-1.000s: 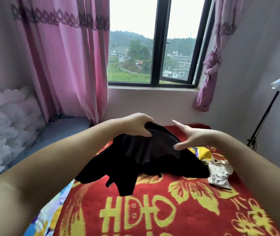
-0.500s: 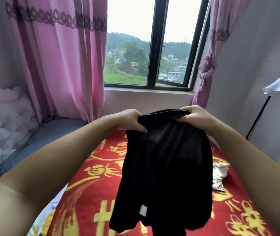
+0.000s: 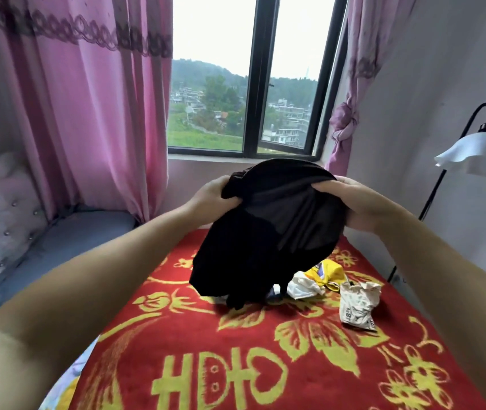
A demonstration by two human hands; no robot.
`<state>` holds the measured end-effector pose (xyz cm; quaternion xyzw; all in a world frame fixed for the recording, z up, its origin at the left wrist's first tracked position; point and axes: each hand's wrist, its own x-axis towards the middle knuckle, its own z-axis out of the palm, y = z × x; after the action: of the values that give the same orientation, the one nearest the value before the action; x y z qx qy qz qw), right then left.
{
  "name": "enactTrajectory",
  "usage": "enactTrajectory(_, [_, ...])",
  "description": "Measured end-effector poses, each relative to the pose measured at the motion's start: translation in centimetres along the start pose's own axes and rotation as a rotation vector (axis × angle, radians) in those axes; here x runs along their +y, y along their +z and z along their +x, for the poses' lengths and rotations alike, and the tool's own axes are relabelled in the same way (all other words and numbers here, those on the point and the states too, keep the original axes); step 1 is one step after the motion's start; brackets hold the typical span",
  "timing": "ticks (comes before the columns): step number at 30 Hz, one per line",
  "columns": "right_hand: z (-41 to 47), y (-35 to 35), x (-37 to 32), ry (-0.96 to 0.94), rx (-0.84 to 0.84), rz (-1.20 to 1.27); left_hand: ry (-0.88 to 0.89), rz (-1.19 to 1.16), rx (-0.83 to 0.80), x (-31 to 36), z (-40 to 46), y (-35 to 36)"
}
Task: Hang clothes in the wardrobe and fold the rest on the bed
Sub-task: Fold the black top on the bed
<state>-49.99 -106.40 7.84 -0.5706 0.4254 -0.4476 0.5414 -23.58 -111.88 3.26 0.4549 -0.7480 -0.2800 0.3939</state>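
Left hand and right hand each gripped the top edge of the black garment, held above the red blanket. Nothing appeared folded; wardrobe not visible. Right of the garment lay crumpled yellow clothing and a white cloth bearing unreadable print. The blanket bore large yellow characters.

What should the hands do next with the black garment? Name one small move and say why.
Probably lower the black garment flat onto the bare red blanket nearer the person. Both the left hand and the right hand grip its top edge, and it hangs bunched over the yellow and white clothes.
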Motion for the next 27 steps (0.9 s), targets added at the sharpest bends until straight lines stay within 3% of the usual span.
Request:
enactTrajectory(7, [2.5,1.5,0.8,0.028,0.145,0.271,-0.314,-0.149,0.372,-4.0,-5.6,9.7])
enactTrajectory(10, [2.9,0.3,2.1,0.037,0.196,0.354,-0.235,-0.241,0.288,-5.5,-8.8,13.1])
enactTrajectory(13, [2.7,-2.1,3.1,0.073,0.289,0.374,-0.122,-0.382,-0.046,-5.2,-9.4,14.4])
enactTrajectory(15, [2.6,-4.0,3.8,0.09,0.324,0.384,-0.039,-0.295,-0.22,-5.1,-8.5,15.4])
enactTrajectory(16, [2.4,-5.0,4.0,0.098,0.32,0.389,0.015,-0.177,-0.218,-5.0,-7.8,16.1])
enactTrajectory(19, [1.6,-8.5,4.5,0.135,0.266,0.384,0.124,-0.035,0.047,-4.1,-4.8,17.8])
enactTrajectory(21, [1.0,-11.7,4.9,0.145,0.303,0.268,0.105,-0.146,0.17,-2.5,-2.7,18.0])
enactTrajectory(23, [0.1,-15.5,5.6,0.159,0.374,-0.02,0.045,-0.321,0.168,-0.4,-0.8,18.1])
enactTrajectory(25, [-0.7,-18.8,6.4,0.312,0.318,-0.501,-0.022,-0.46,0.115,2.1,1.0,18.2])
enactTrajectory(27, [-1.4,-20.2,6.6,0.558,0.082,-1.088,-0.083,-0.548,0.048,4.7,2.6,18.2])
